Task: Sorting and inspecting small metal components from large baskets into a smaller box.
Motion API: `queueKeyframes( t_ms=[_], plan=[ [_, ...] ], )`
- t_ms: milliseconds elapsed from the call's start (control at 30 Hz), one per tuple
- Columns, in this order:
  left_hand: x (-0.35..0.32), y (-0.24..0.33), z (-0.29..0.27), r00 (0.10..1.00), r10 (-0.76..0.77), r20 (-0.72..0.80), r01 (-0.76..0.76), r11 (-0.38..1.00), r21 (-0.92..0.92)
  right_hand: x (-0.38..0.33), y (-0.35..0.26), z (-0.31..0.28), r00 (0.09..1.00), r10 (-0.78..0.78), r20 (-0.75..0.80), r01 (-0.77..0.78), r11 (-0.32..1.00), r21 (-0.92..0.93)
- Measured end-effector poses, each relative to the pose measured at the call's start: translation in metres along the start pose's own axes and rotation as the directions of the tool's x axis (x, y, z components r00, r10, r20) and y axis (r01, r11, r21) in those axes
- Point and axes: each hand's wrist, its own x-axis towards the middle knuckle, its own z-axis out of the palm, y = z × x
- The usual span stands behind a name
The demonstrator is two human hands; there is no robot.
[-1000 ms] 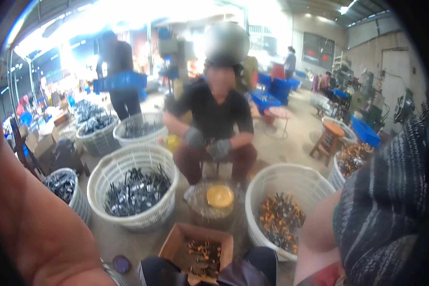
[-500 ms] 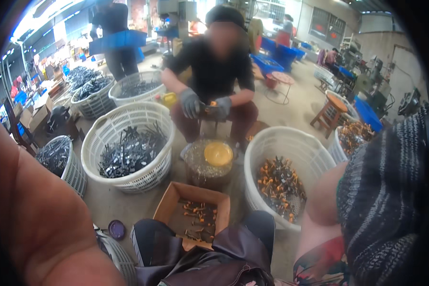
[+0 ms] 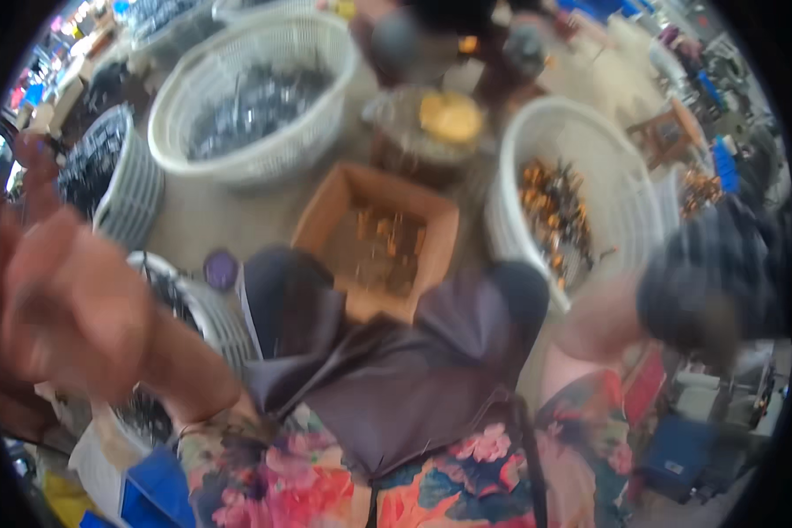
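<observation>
My left hand (image 3: pixel 79 299) is bare and raised at the left edge, blurred by motion. Its fingers look partly spread, and I see nothing in it. On the right, a dark striped knit glove (image 3: pixel 708 277) covers my right hand beyond the bare forearm; its fingers are too smeared to read. Between my knees and the tub opposite stands a brown box (image 3: pixel 321 211) with small dark and orange parts (image 3: pixel 387 233) inside. Neither hand touches it. A brown apron (image 3: pixel 387 378) lies across my lap.
A white basket (image 3: pixel 163 132) of dark metal parts stands front left, another white basket (image 3: pixel 629 185) of orange-tipped parts front right. Opposite, a co-worker's gloved hands (image 3: pixel 524 48) are above a tub (image 3: pixel 396 158) bearing a yellow dish (image 3: pixel 451 118). A purple lid (image 3: pixel 222 269) lies on the floor.
The view has tipped downward, bringing more of my lap into sight. Both my hands, earlier large and close at the sides, now appear smaller and farther off.
</observation>
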Motion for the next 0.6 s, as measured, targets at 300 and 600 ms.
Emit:
queueKeyframes(
  t_ms=[300, 600],
  plan=[
    [-0.310, -0.131, -0.010, -0.230, -0.935, -0.271, 0.971, -0.238, -0.003, -0.155, 0.092, 0.070, 0.804, 0.573, 0.156, -0.560, 0.819, -0.121],
    [-0.544, -0.127, -0.042, -0.304, -0.872, 0.384, 0.157, 0.352, 0.923, -0.155, 0.090, 0.051, 0.758, 0.645, 0.103, -0.589, 0.743, -0.319]
  ],
)
